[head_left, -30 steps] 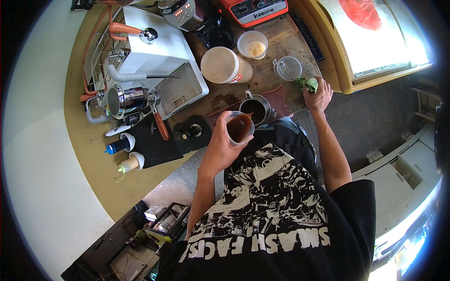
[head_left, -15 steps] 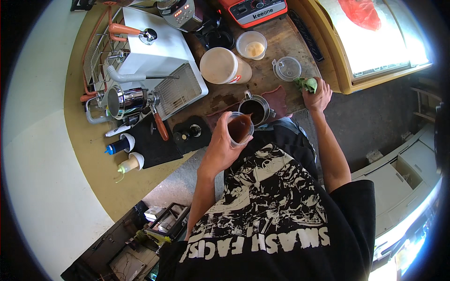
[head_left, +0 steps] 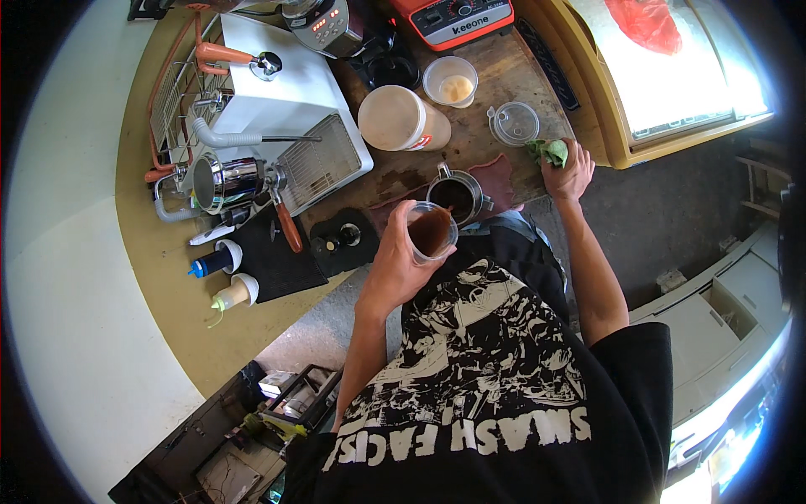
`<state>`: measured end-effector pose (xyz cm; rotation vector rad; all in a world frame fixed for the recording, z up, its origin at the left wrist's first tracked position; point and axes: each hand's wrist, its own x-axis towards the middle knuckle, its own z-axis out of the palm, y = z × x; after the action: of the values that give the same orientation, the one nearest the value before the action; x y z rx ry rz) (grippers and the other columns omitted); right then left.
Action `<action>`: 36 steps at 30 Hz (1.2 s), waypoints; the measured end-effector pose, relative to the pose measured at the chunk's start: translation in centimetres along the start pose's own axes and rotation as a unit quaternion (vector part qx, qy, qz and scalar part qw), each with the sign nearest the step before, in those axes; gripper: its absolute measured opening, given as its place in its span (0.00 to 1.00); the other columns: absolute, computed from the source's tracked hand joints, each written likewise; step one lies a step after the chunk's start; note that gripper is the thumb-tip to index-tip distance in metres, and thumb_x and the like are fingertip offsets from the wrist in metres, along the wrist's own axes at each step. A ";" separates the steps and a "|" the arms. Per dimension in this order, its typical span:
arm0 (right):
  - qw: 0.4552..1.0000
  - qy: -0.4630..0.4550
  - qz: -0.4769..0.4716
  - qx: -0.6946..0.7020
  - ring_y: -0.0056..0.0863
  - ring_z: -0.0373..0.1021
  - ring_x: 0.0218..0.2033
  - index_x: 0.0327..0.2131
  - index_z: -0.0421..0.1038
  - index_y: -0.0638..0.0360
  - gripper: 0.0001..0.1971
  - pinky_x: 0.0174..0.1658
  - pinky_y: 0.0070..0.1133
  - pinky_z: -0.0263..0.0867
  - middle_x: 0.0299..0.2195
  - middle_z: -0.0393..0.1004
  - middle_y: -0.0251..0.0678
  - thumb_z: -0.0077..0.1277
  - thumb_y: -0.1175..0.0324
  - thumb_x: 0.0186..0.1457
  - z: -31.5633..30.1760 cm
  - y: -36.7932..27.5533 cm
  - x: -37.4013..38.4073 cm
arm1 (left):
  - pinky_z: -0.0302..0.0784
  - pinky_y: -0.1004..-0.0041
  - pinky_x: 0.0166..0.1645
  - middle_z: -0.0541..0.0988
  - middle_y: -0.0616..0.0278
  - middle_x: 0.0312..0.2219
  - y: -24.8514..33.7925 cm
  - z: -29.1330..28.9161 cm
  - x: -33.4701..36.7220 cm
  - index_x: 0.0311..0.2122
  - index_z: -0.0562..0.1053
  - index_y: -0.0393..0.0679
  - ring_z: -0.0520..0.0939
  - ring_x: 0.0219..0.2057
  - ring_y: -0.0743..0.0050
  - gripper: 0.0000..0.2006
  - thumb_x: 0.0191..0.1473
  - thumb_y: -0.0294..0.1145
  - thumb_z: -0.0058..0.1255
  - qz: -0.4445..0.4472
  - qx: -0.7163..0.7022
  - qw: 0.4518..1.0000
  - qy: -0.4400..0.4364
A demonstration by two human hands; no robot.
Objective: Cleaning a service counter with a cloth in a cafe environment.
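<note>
My left hand (head_left: 396,259) is closed around a clear plastic cup (head_left: 431,233) of brown liquid. The cup tips toward a steel pitcher (head_left: 456,195), its lip over the pitcher's near side, and a little brown liquid shows at the lip. Dark liquid lies inside the pitcher, which stands on a reddish-brown cloth (head_left: 495,181) at the near counter edge. At the counter's right edge, my right hand (head_left: 568,175) grips a crumpled green cloth (head_left: 550,152). Just left of that cloth lies a round clear lid (head_left: 514,123).
A large pale tub (head_left: 393,119) and a clear cup with pale residue (head_left: 452,82) stand beyond the pitcher. On the left are a white espresso machine (head_left: 294,76), a wooden-handled portafilter (head_left: 287,220) and squeeze bottles (head_left: 231,294). A red blender base (head_left: 453,18) stands at the back.
The plastic cup has shifted very slightly in my left hand's grip, and the brown stream at its lip looks thinner. My right hand has stayed in place on the green cloth.
</note>
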<state>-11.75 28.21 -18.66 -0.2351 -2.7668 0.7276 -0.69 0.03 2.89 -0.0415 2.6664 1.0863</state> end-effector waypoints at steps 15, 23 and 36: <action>1.000 -0.001 0.003 -0.002 0.38 0.69 0.41 0.40 0.71 0.48 0.22 0.45 0.33 0.61 0.37 0.74 0.32 0.61 0.57 0.37 0.0 0.0 0.0 | 0.75 0.64 0.51 0.79 0.48 0.43 0.1 0.4 0.3 0.56 0.59 0.39 0.81 0.45 0.58 0.42 0.40 0.37 0.73 -0.042 -0.038 0.996 0.066; 1.000 0.001 0.004 -0.007 0.38 0.69 0.41 0.40 0.71 0.49 0.22 0.45 0.33 0.61 0.37 0.74 0.33 0.61 0.57 0.37 0.2 0.0 0.0 | 0.76 0.66 0.51 0.79 0.47 0.44 0.7 0.1 0.4 0.55 0.60 0.37 0.81 0.46 0.60 0.37 0.43 0.34 0.71 -0.076 -0.078 0.993 0.042; 1.000 -0.001 0.000 -0.008 0.38 0.69 0.41 0.40 0.71 0.49 0.23 0.44 0.32 0.61 0.36 0.74 0.33 0.62 0.58 0.36 0.1 0.0 0.0 | 0.74 0.67 0.53 0.78 0.48 0.45 1.0 -0.2 0.4 0.56 0.59 0.36 0.80 0.48 0.61 0.34 0.50 0.34 0.66 -0.080 -0.051 0.995 -0.002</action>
<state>-11.74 28.20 -18.76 -0.2374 -2.7757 0.7067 -1.20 0.63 3.59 -0.2672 2.5508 1.1673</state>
